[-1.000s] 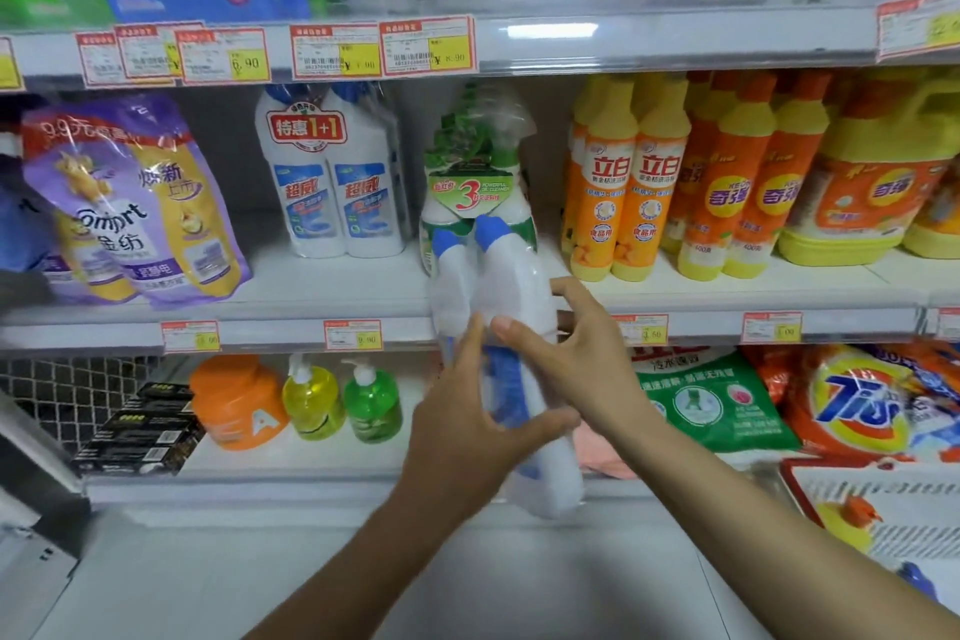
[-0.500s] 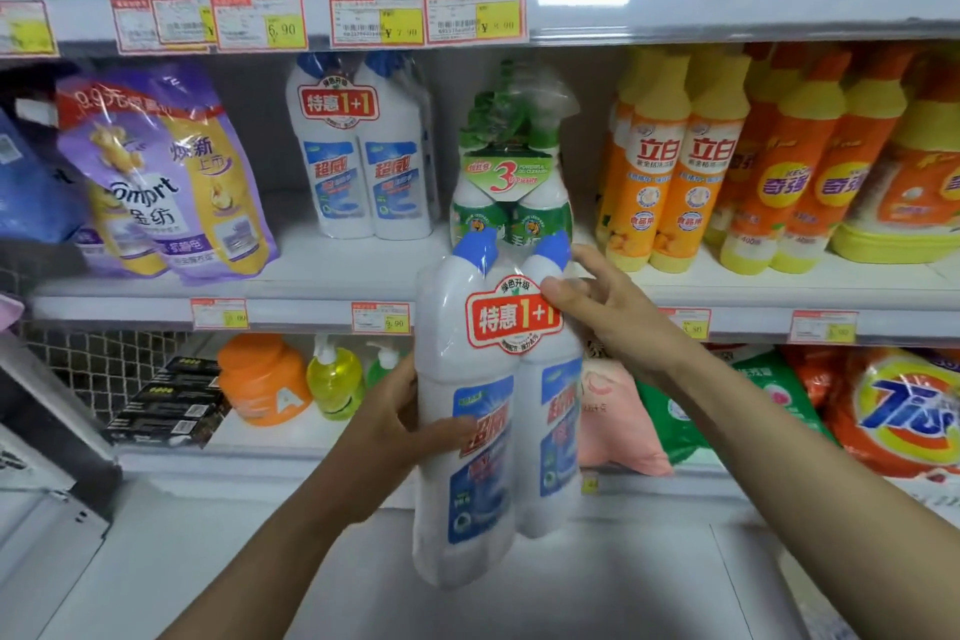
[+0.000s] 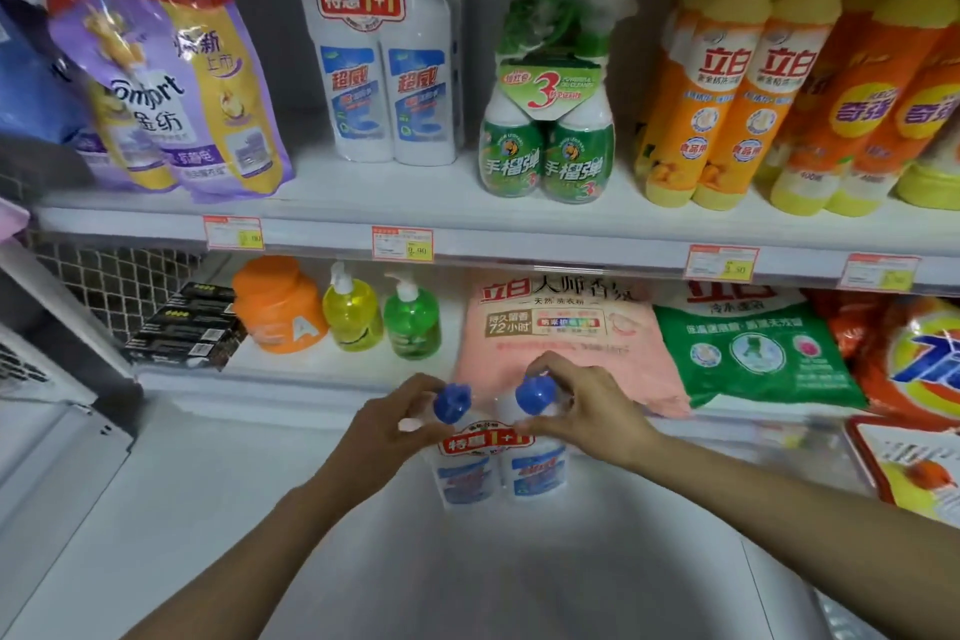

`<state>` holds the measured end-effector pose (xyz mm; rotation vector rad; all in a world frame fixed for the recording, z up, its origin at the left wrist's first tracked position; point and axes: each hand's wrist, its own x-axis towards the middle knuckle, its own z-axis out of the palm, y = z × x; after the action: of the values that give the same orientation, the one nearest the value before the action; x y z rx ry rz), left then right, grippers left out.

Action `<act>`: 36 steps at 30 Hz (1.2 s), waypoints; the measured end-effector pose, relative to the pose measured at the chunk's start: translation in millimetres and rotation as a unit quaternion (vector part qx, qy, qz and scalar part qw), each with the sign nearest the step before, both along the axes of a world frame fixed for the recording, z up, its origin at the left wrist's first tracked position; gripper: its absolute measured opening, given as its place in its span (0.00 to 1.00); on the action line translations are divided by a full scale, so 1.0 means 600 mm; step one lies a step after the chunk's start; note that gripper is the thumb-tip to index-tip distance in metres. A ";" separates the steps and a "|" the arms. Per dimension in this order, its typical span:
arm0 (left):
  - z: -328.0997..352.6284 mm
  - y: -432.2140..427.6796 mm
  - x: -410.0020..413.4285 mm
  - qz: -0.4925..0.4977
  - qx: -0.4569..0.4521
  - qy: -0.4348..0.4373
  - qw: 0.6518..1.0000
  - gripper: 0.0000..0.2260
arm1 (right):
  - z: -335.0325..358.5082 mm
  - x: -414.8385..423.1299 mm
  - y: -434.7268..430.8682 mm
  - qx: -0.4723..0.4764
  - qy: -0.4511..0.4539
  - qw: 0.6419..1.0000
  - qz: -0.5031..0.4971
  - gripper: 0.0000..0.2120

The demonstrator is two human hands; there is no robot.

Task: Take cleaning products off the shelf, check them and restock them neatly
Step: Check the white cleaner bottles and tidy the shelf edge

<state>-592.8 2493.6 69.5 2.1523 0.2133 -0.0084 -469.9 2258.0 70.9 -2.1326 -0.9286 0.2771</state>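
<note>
A twin pack of white cleaner bottles (image 3: 498, 470) with blue caps and a red "1+1" label stands upright low in front of the shelves. My left hand (image 3: 387, 424) pinches the left blue cap, and my right hand (image 3: 582, 405) pinches the right blue cap. An identical twin pack (image 3: 382, 57) stands on the middle shelf (image 3: 519, 224), left of a green three-bottle spray pack (image 3: 548, 140).
Purple softener pouches (image 3: 171, 83) lie at the shelf's left, and orange and yellow detergent bottles (image 3: 727, 83) stand at its right. Below are an orange jar (image 3: 278, 307), yellow and green pump bottles (image 3: 379, 312), pink (image 3: 561, 348) and green bags (image 3: 748, 343). A white ledge (image 3: 260, 483) runs beneath.
The twin pack has come down from chest height to low in front of the bottom shelf. Both hands have shifted from its body and label up to the two caps.
</note>
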 end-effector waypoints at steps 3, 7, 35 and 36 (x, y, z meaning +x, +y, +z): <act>-0.052 -0.009 -0.015 -0.026 0.031 0.039 0.998 0.16 | -0.071 -0.009 -0.007 -0.070 -0.011 0.997 0.015 0.23; -0.110 -0.008 -0.028 -0.054 0.070 0.066 0.994 0.14 | -0.134 -0.030 -0.013 -0.102 0.010 0.994 0.041 0.22; 0.129 0.199 0.112 0.121 0.399 -0.292 0.861 0.22 | 0.209 0.063 0.200 0.199 0.089 0.973 0.081 0.08; 0.136 0.215 0.124 0.123 0.419 -0.263 0.860 0.25 | 0.233 0.082 0.233 0.235 0.073 0.967 0.064 0.10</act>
<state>-518.5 2622.8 150.9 2.8532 0.1843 0.9768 -420.7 2397.7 211.0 -1.5997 -0.9399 0.2450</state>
